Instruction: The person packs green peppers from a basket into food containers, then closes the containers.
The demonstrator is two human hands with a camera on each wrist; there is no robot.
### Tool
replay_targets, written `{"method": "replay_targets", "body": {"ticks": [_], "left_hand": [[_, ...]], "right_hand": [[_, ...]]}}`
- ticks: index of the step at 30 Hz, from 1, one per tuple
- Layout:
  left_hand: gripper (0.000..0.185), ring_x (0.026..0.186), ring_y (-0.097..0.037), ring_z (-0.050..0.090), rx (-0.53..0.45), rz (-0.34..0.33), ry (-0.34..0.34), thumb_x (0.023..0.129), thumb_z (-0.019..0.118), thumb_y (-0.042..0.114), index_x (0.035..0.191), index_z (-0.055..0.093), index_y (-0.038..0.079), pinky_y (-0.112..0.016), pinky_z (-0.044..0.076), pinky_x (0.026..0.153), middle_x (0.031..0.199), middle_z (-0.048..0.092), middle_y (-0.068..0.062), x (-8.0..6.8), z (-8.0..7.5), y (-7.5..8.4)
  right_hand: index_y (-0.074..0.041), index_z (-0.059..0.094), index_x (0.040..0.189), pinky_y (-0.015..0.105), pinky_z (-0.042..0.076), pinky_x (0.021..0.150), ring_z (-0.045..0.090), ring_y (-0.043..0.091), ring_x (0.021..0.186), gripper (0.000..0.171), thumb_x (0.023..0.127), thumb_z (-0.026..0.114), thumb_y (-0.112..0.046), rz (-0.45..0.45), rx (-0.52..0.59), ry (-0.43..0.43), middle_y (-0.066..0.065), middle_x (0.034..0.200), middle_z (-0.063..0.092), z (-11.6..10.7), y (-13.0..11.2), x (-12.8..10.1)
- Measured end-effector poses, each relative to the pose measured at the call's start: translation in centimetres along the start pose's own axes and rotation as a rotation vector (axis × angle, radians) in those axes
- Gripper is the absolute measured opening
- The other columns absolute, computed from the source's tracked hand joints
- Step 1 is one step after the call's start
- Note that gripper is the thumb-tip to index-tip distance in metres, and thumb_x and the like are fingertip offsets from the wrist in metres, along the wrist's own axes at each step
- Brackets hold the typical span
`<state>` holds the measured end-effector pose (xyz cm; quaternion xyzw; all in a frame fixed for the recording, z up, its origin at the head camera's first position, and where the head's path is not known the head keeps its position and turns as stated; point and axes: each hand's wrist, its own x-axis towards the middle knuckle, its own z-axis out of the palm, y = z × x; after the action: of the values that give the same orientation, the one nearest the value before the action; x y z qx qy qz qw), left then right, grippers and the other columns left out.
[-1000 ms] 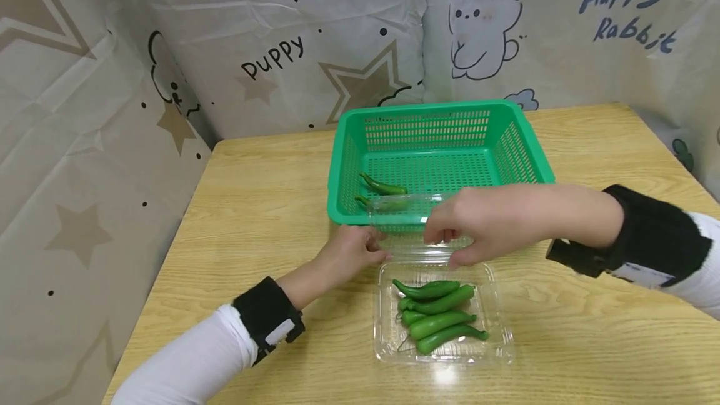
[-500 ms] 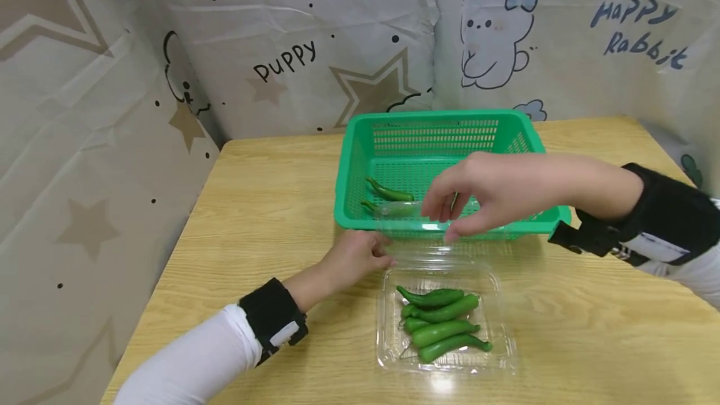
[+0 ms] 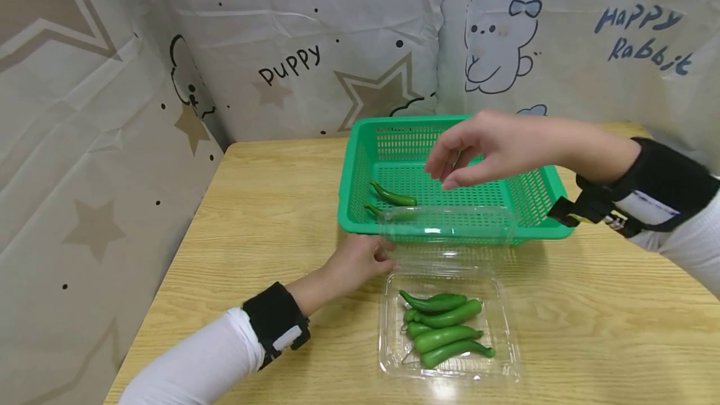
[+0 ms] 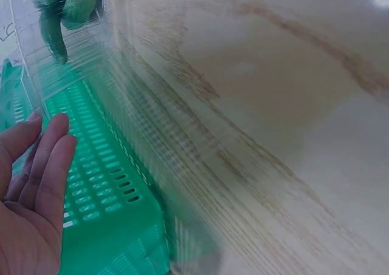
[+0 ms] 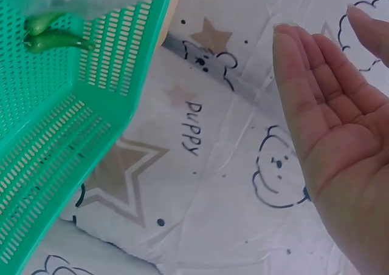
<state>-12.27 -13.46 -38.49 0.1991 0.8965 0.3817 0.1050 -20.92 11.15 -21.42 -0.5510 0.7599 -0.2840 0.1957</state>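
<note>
A clear plastic clamshell box lies with its lid folded back against the basket's front rim. Several green chili peppers lie side by side in its base, stems and tips pointing sideways. My left hand pinches the box's left edge by the hinge; in the left wrist view, thumb and fingertips meet the plastic there. My right hand hovers above the basket with loosely bent fingers, holding nothing. The right wrist view shows its bare palm.
A green slotted basket stands at the back of the wooden table. In its left front corner lie two chili peppers, one partly behind the lid. A printed cloth hangs behind and to the left.
My right hand has risen away from the lid and moved back over the basket. The left hand stays at the hinge. The head view has shifted slightly.
</note>
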Motion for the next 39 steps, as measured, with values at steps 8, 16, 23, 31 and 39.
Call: {"method": "replay_targets", "body": {"ticks": [8,16,23,31,39], "left_hand": [[0.027,0.071,-0.015,0.065,0.013,0.005,0.005,0.082,0.072,0.009,0.104,0.066,-0.007,-0.019,0.048,0.056,0.082,0.07,-0.011,-0.2,0.0,-0.2],[0.026,0.076,-0.015,0.065,-0.031,0.023,0.009,0.083,0.071,0.007,0.104,0.065,-0.007,-0.019,0.051,0.06,0.095,0.069,-0.014,-0.2,0.2,-0.7],[0.025,0.075,-0.015,0.064,-0.045,0.029,0.01,0.083,0.071,0.006,0.104,0.065,-0.007,-0.02,0.051,0.061,0.097,0.068,-0.017,-0.3,0.2,-0.7],[0.024,0.074,-0.012,0.065,0.016,0.022,0.004,0.084,0.071,0.008,0.102,0.067,-0.006,-0.018,0.05,0.06,0.09,0.07,-0.012,-0.3,0.2,-0.8],[0.023,0.075,-0.016,0.067,0.035,0.006,0.007,0.083,0.071,0.008,0.101,0.067,-0.005,-0.017,0.05,0.06,0.088,0.07,-0.012,-0.4,0.1,-0.4]], "right_hand": [[-0.008,0.065,0.107,0.024,0.053,0.081,0.065,0.008,0.091,0.019,0.09,0.066,-0.015,0.072,-0.08,0.011,0.0,0.101,0.067,-0.7,1.7,1.0],[-0.005,0.065,0.106,0.03,0.053,0.081,0.066,0.015,0.091,0.019,0.088,0.066,-0.013,0.119,-0.2,0.031,0.004,0.102,0.068,-0.1,4.4,2.1],[0.0,0.064,0.106,0.032,0.054,0.078,0.066,0.02,0.088,0.022,0.086,0.068,-0.008,0.098,-0.275,0.045,0.01,0.101,0.068,0.6,6.2,3.1],[-0.001,0.065,0.107,0.035,0.053,0.081,0.066,0.024,0.092,0.025,0.085,0.07,-0.01,0.114,-0.328,0.039,0.011,0.104,0.067,0.9,7.6,4.6],[0.001,0.061,0.115,0.039,0.051,0.086,0.061,0.029,0.1,0.035,0.085,0.071,-0.015,0.208,-0.339,-0.082,0.014,0.112,0.063,2.4,9.2,6.1]]}}
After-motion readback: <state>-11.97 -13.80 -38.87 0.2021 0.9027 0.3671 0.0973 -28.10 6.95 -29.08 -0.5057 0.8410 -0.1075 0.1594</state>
